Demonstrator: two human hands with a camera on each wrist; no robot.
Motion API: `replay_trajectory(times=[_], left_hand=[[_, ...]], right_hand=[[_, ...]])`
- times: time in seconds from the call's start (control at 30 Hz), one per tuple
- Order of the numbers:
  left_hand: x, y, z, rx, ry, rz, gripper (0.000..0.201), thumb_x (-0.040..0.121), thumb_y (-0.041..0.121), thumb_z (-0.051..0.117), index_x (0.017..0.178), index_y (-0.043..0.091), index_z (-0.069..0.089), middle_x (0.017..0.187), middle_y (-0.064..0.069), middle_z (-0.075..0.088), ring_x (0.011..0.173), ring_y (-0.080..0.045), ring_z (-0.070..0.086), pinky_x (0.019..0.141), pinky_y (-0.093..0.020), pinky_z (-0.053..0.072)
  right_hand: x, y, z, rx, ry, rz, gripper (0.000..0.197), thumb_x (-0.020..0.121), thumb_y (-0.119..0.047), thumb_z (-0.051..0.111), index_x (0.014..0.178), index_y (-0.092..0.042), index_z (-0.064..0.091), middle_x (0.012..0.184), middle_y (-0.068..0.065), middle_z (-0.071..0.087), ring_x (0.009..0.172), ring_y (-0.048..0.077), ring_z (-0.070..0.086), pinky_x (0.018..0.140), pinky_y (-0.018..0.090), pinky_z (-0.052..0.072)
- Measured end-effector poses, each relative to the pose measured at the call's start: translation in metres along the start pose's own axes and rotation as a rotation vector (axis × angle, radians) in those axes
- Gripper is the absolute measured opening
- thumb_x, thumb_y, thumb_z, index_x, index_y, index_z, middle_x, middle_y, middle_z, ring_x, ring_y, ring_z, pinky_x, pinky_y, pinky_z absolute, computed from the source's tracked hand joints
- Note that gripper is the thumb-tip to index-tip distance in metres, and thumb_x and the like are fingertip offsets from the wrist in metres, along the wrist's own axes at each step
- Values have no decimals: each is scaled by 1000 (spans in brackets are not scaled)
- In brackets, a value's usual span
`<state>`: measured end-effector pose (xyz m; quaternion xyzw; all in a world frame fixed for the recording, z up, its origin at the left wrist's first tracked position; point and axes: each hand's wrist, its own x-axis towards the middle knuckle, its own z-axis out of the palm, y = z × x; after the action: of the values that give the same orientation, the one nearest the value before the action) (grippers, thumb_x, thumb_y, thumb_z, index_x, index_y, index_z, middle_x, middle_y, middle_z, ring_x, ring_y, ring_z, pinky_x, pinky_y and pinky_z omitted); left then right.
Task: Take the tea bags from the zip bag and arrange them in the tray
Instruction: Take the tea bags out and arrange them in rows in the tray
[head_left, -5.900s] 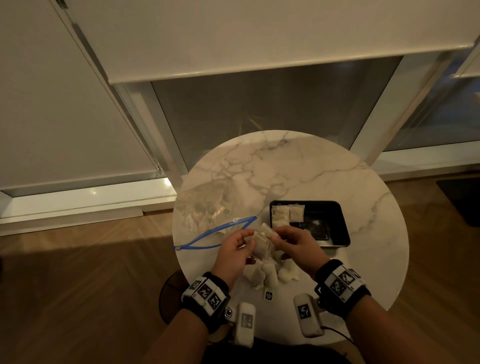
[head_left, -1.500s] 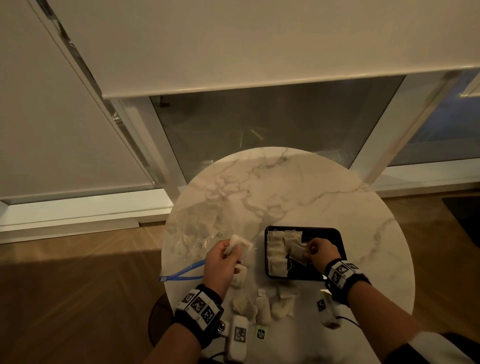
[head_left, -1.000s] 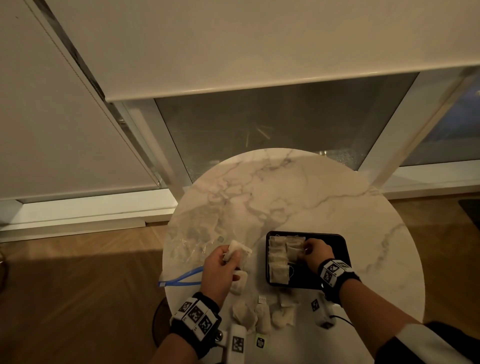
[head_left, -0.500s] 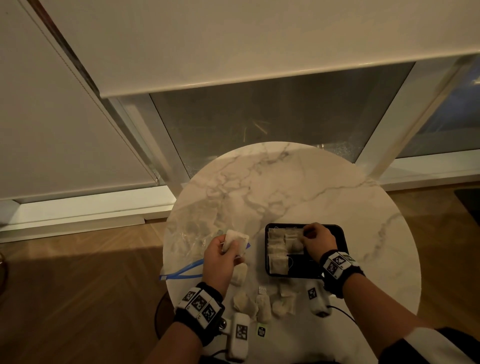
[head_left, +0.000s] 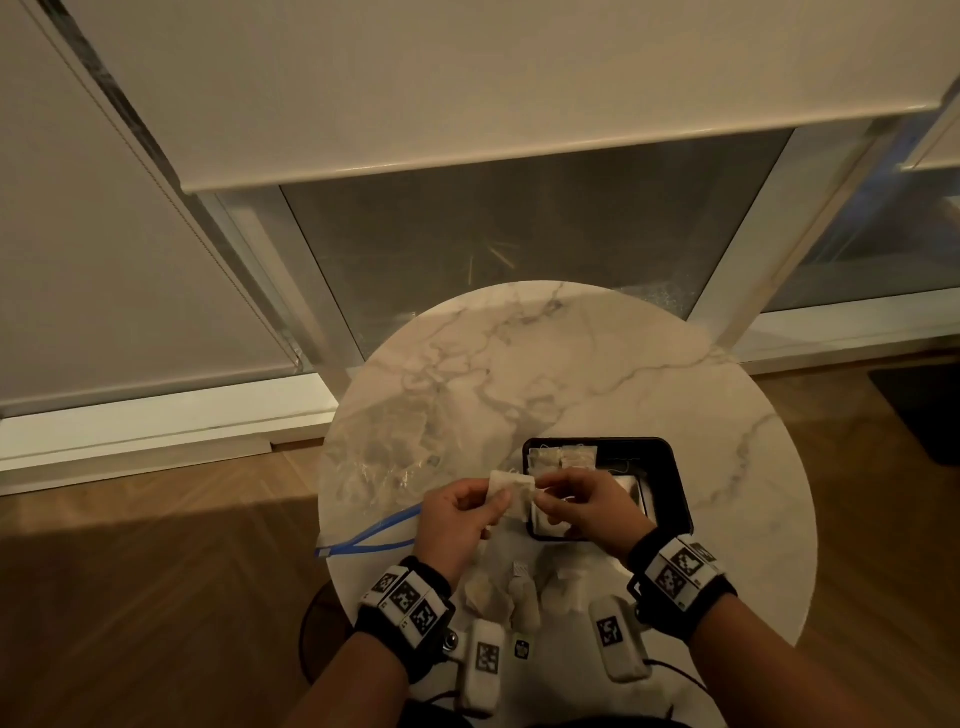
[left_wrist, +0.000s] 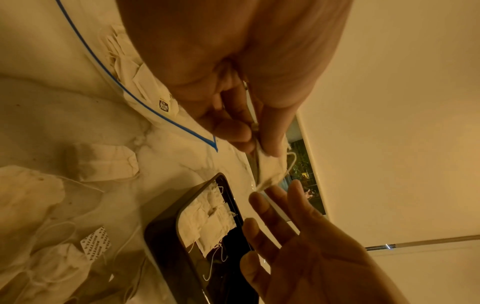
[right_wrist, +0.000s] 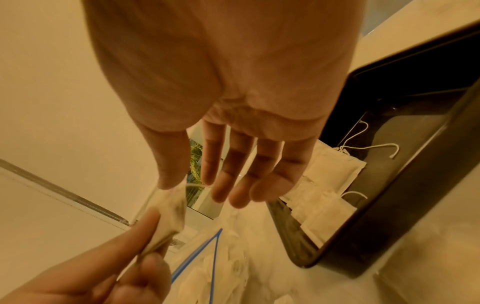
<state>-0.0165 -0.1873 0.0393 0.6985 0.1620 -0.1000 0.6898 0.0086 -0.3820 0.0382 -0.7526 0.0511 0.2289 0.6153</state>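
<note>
Tea bags lay flat in rows at the left end of the black tray on the marble table. One more tea bag was held up just left of the tray, pinched in the grip of the left hand. The right hand reached for it with fingers straight and relaxed, grip open. Loose tea bags lay near the wrists. The zip bag, blue-edged, held others; one tag bore writing too small to read.
</note>
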Motion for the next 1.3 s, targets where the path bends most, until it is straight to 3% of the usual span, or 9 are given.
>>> replay_trajectory(times=[0.17, 0.4, 0.6, 0.67, 0.77, 0.9, 1.1, 1.3], left_hand=[[-3, -3, -2, -38, -110, -18, 11, 89, 13, 73, 98, 17, 77, 87, -5, 78, 74, -13, 69, 68, -24, 56], [0, -8, -7, -29, -113, -30, 13, 87, 13, 75, 101, 13, 77, 90, -8, 77, 78, -18, 70, 70, -25, 57], [1, -9, -8, 0, -132, -33, 16, 87, 16, 76, 103, 15, 76, 93, -7, 76, 80, -18, 71, 69, -25, 57], [2, -8, -8, -11, -118, -35, 12, 87, 14, 76, 99, 14, 75, 90, -8, 75, 77, -18, 70, 68, -26, 57], [4, -12, -9, -34, -85, -58, 12, 88, 8, 73, 100, 8, 73, 89, -13, 73, 73, -16, 68, 66, -24, 57], [9, -18, -9, -27, -68, -91, 10, 90, 5, 70, 98, 7, 72, 84, -11, 71, 71, -14, 67, 65, -24, 56], [13, -25, -2, -15, -43, -133, 9, 92, 3, 66, 99, 6, 71, 83, -8, 70, 72, -15, 66, 65, -24, 56], [19, -29, 6, 51, -41, -158, 9, 92, 10, 67, 99, 13, 72, 91, -8, 72, 76, -16, 67, 67, -26, 55]], right_hand=[[-11, 0, 9, 45, 60, -32, 10, 84, -14, 75, 93, -16, 72, 81, 3, 74, 66, 9, 65, 55, 20, 50], [-21, -7, 19, 86, 98, -55, 11, 85, -2, 71, 95, 2, 70, 82, 12, 71, 58, 0, 63, 53, 11, 46], [-21, -6, 19, 48, 93, -26, 11, 85, -1, 70, 83, -11, 68, 72, 2, 72, 59, 3, 64, 53, 13, 47], [-15, 2, 12, 0, 117, -14, 10, 84, -4, 72, 83, -13, 68, 71, 1, 71, 62, 9, 65, 57, 18, 50], [-5, 21, -5, -64, 183, 51, 11, 83, -6, 74, 83, -13, 67, 76, 6, 71, 70, 20, 67, 69, 35, 58], [3, 43, -31, -170, 289, 115, 12, 84, -7, 73, 81, -16, 66, 78, 5, 70, 73, 20, 67, 65, 30, 56], [26, 66, -65, -373, 356, 267, 17, 83, -16, 74, 77, -29, 64, 78, 3, 70, 76, 23, 69, 75, 43, 60], [46, 63, -65, -482, 312, 330, 11, 85, -16, 73, 84, -20, 64, 85, 0, 64, 88, 21, 63, 81, 32, 53]])
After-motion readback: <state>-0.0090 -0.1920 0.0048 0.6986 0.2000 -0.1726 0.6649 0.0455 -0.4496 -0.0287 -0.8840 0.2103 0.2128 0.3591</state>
